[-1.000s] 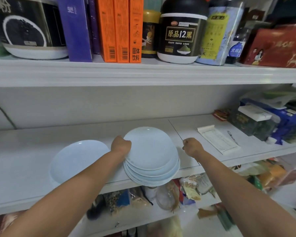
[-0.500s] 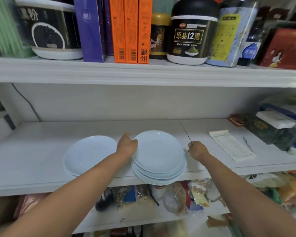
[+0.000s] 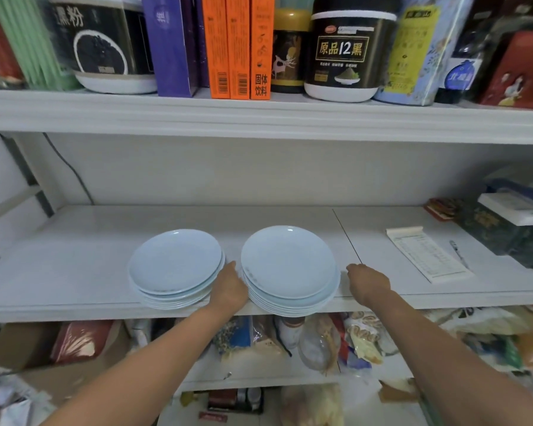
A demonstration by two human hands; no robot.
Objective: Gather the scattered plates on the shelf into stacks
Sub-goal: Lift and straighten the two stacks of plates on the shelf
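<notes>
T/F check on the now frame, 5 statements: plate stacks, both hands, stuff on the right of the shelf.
1. Two stacks of pale blue plates sit on the middle shelf. True: a left stack and a right stack.
2. The left hand is between the two stacks. True.
3. The right hand holds a plate in the air. False: it holds no plate and sits low by the right stack's right edge.
4. A notepad lies on top of the right stack. False: it lies on the shelf, well right of it, beside a pen.
5. The stacks overlap. False: a gap separates them.
</notes>
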